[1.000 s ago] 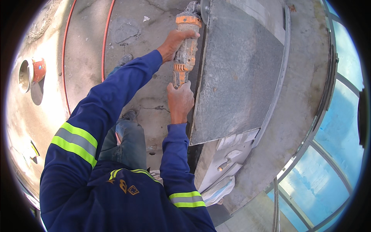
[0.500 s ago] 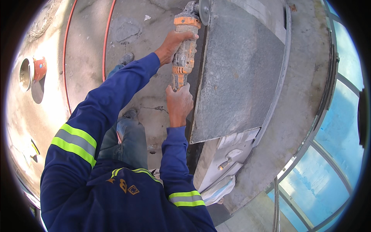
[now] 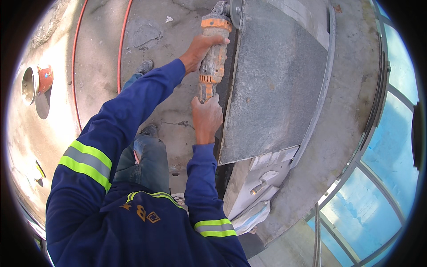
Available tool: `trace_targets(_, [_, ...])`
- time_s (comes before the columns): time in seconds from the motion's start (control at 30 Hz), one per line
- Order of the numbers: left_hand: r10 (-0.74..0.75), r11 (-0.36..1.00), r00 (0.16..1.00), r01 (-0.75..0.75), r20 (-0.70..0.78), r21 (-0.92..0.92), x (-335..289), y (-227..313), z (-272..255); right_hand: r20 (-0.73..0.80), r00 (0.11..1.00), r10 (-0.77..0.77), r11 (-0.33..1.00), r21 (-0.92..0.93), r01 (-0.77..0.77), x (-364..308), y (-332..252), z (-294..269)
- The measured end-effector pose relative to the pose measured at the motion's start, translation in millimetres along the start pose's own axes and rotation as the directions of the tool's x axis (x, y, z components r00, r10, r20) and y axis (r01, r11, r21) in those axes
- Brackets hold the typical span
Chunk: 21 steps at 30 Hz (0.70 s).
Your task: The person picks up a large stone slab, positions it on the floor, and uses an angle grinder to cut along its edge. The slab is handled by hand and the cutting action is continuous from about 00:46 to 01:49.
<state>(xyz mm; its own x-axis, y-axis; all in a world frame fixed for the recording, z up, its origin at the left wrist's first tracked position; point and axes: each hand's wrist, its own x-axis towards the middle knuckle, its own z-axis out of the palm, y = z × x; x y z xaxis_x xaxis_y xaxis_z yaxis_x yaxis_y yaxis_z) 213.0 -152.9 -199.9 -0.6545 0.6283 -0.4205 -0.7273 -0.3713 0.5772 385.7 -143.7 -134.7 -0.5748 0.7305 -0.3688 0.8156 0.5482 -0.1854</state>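
A dusty grey and orange angle grinder [image 3: 212, 60] points away from me, held in both hands. My left hand [image 3: 198, 52] wraps around its body behind the head. Farther back, my right hand [image 3: 207, 118] grips the tail end of the handle. At the top of the view the round grinder disc [image 3: 235, 12] meets the left edge of a large grey stone slab [image 3: 278, 84]; whether it touches the stone is hard to tell. Pale dust coats the tool and my fingers.
Under the slab's near end are pale boards [image 3: 258, 178], a small tool with a wooden handle [image 3: 257, 190] and a white sack [image 3: 251, 218]. Red hoses [image 3: 121, 49] cross the concrete floor at left, near a tipped red bucket [image 3: 44, 80]. Blue framed panels [image 3: 387, 142] line the right.
Both hands and the grinder have shifted only very slightly. My grip on the tool is the same, and the slab lies where it was.
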Motion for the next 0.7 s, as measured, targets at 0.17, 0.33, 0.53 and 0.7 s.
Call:
trace_targets(0.17, [0.001,1.000,1.000,-0.001,0.008,-0.015,6.2,-0.1,1.2,0.000,1.000,0.003,1.000,-0.004,-0.003,5.5,-0.9,-0.6])
trace_targets(0.33, [-0.022,0.999,1.000,0.022,-0.002,-0.038,9.7,0.2,5.1,-0.017,1.000,-0.007,1.000,0.013,0.007,11.1,1.9,-0.6])
trace_targets(0.53, [-0.022,0.999,1.000,0.022,-0.007,-0.030,7.9,0.6,2.8,0.009,1.000,0.004,1.000,-0.024,-0.003,7.7,1.0,0.0])
trace_targets(0.7, [-0.015,1.000,1.000,0.015,0.002,0.001,-3.6,3.0,2.7,0.002,1.000,0.013,1.000,0.013,-0.013,-2.3,3.1,3.8])
